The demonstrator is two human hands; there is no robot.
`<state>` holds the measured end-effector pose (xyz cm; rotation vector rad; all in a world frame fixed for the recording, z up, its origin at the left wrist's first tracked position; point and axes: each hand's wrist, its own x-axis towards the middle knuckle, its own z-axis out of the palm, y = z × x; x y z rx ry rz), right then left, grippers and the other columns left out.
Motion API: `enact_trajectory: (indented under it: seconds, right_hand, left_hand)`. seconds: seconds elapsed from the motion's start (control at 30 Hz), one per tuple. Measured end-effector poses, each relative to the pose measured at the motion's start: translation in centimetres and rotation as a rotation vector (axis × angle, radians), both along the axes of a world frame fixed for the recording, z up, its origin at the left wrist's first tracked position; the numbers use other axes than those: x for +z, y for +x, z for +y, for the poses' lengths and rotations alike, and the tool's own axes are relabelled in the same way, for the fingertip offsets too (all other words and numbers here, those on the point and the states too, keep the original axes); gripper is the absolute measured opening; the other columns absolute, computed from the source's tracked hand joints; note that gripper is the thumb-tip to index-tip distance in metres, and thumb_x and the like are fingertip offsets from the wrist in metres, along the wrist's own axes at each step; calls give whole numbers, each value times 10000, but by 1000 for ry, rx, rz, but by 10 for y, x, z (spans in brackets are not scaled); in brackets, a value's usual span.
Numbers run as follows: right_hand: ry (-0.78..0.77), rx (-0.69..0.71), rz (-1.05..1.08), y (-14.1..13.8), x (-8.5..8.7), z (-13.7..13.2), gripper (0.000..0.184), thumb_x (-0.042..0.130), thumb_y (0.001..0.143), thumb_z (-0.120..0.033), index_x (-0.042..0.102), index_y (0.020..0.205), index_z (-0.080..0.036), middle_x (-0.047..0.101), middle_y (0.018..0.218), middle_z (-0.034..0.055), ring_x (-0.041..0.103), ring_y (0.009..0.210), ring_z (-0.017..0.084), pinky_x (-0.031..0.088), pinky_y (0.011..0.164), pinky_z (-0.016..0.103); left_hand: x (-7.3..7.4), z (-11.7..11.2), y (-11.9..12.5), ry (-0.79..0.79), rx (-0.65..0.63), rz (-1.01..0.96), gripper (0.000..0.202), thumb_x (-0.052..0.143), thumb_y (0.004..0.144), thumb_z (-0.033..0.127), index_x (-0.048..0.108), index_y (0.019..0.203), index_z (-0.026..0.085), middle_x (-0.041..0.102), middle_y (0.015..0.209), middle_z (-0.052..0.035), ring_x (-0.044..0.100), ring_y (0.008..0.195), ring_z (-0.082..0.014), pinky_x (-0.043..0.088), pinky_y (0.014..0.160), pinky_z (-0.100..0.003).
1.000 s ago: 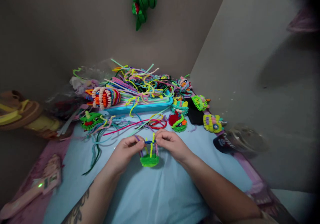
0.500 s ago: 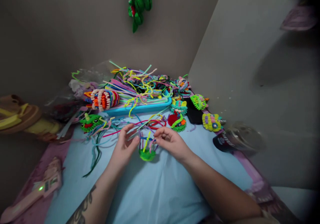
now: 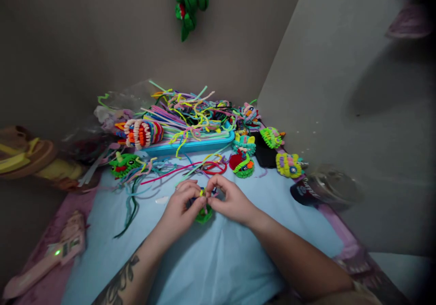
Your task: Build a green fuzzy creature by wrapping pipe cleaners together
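Observation:
A small pipe-cleaner piece with a green base is between my hands, above the light blue cloth. Short yellow, blue and pink strands rise from the base. My left hand pinches at the top of the piece, its fingers closed around the strands. From the other side, my right hand has thumb and forefinger closed on the strands. My fingers hide most of the upper part. Just beyond lie loose pipe cleaners and a pair of scissors with red handles.
A blue tray heaped with pipe cleaners stands at the back. Colourful pipe-cleaner figures sit around it, including a green one and a red-and-green one. A coffee cup is at right. A pink glue gun with a green light lies at left.
My left hand has moved right and closed on the strands, now almost touching my right hand. The upright strands are now mostly covered. A small white scrap shows on the cloth beside my left hand.

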<state>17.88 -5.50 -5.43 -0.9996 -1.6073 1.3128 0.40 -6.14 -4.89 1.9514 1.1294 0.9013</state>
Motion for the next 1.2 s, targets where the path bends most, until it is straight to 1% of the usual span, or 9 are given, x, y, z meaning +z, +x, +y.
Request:
enact_trajectory:
  seconds: [0.17,0.33,0.5,0.6,0.7,0.77,0.9,1.07,1.2]
  right_hand:
    - [59,-3,-76,0,1,-1,208,513,671,-46,474,798,-207,542,748,-43,524,705,113,426,677,233]
    - [76,29,-54,3,4,0,212,535,689,-49,490,825,-205,566,794,-24,555,762,127,454,732,256]
    - [84,143,84,14,-1,4,335,624,796,-212,509,1111,-209,595,1118,69,559,1092,198,424,966,358]
    - [71,56,39,16,-2,5,258,618,825,-272,556,1066,-205,636,1035,62,595,1000,192,455,905,348]
    - [102,-19,-44,12,1,6,90,623,817,-273,612,856,-192,645,833,26,603,806,164,473,771,304]
    - [158,-66,-75,10,3,5,85,627,812,-256,608,761,-191,621,751,11,586,736,153,462,722,290]
    - [386,-157,-135,8,1,3,54,604,825,-208,613,771,-203,606,783,25,578,786,169,455,746,314]
    - [751,-270,-380,10,-7,-4,99,595,811,-152,652,807,-233,586,817,46,529,829,196,431,780,364]
    - [806,-181,-453,5,-9,-9,136,564,828,-146,655,783,-237,599,755,45,522,744,188,417,721,352]
  left_hand:
    - [1,1,-1,-71,-8,-37,225,558,842,287,580,640,190,617,773,-42,545,936,-207,406,876,-332]
    - [1,2,-2,-240,29,-157,288,598,806,393,595,616,177,599,791,-50,549,871,-205,418,797,-310]
    - [0,4,-8,-516,84,-417,345,639,769,463,565,611,165,563,715,-22,516,695,-160,397,652,-264]
    - [-1,4,-11,-593,99,-509,306,650,774,442,602,667,158,586,731,-30,527,716,-164,402,675,-264]
    - [0,3,-9,-607,74,-526,303,651,779,442,605,685,158,585,721,-16,510,684,-142,392,659,-250]
    - [1,2,-7,-601,47,-502,312,650,779,458,611,700,158,575,699,-4,496,660,-129,388,646,-241]
    - [5,2,-4,-582,-6,-398,328,660,759,478,651,753,150,603,712,-21,529,696,-150,425,694,-262]
    - [4,1,-1,-453,123,-270,267,628,785,408,648,708,153,613,698,-28,538,690,-155,434,672,-251]
    - [-1,-1,4,-414,222,-264,239,611,793,376,630,699,157,592,664,-9,522,647,-141,419,613,-228]
